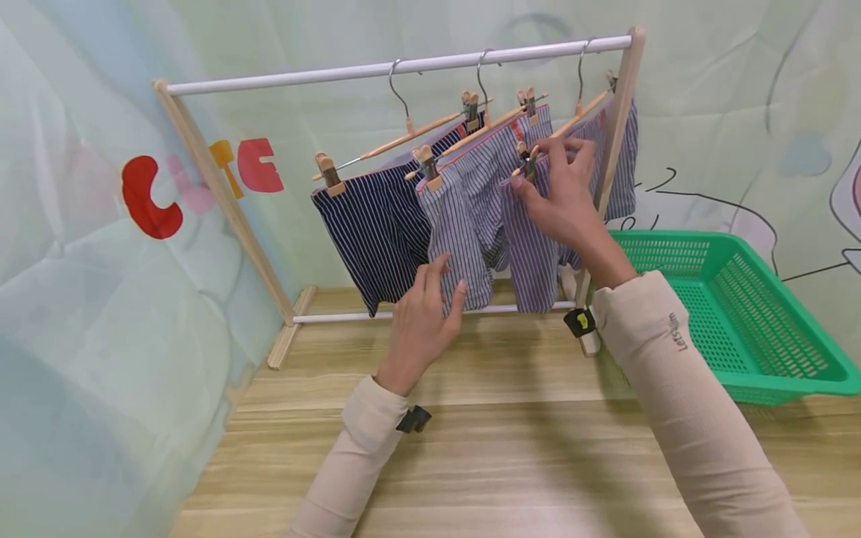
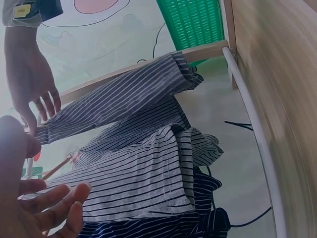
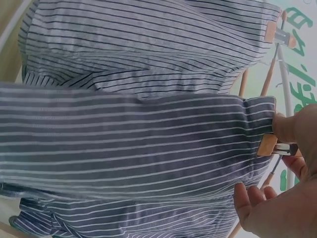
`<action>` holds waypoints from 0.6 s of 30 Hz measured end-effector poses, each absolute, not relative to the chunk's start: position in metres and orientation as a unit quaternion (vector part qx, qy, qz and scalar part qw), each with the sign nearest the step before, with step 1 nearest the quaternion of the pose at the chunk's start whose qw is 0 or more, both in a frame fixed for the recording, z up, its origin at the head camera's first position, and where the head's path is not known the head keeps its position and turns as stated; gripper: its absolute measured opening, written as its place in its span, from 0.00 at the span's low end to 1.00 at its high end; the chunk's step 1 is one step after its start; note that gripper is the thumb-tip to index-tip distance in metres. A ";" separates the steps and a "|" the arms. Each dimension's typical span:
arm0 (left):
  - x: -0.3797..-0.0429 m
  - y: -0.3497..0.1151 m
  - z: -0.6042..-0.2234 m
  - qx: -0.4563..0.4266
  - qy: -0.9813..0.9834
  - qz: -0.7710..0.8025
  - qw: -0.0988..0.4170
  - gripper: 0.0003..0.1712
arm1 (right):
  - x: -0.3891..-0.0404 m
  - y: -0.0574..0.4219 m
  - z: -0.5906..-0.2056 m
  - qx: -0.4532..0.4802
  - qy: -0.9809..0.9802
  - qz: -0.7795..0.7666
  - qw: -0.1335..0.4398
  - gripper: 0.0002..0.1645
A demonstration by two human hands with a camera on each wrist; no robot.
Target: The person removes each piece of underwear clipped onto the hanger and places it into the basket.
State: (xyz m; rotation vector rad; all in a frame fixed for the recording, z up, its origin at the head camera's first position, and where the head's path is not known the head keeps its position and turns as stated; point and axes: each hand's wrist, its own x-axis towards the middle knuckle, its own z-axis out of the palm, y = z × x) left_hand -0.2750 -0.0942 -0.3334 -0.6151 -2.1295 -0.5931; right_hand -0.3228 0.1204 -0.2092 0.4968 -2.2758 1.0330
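Observation:
Three pairs of striped shorts hang from clip hangers: navy shorts (image 1: pixel 370 232) at left, light grey-white shorts (image 1: pixel 457 232) in the middle, grey-purple shorts (image 1: pixel 531 254) at right. With thumb and fingers, my right hand (image 1: pixel 565 194) pinches the near clip (image 3: pixel 267 145) of the right hanger, at the waistband corner of the grey-purple shorts. My left hand (image 1: pixel 424 317) is held up before the lower leg of the middle shorts, its fingers loosely bent and holding nothing. Whether it touches the cloth cannot be told.
A wooden rack with a white top rail (image 1: pixel 289 78) carries the hangers. Beside its right foot stands a green plastic basket (image 1: pixel 747 388) on the wood-grain table (image 1: pixel 471 463). A printed cloth backdrop (image 1: pixel 74 299) hangs behind and at the left.

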 end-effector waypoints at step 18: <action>-0.276 -0.095 -0.334 -0.247 -0.842 -0.255 0.407 0.27 | -0.323 0.119 -0.205 0.163 -0.850 0.405 0.296 0.20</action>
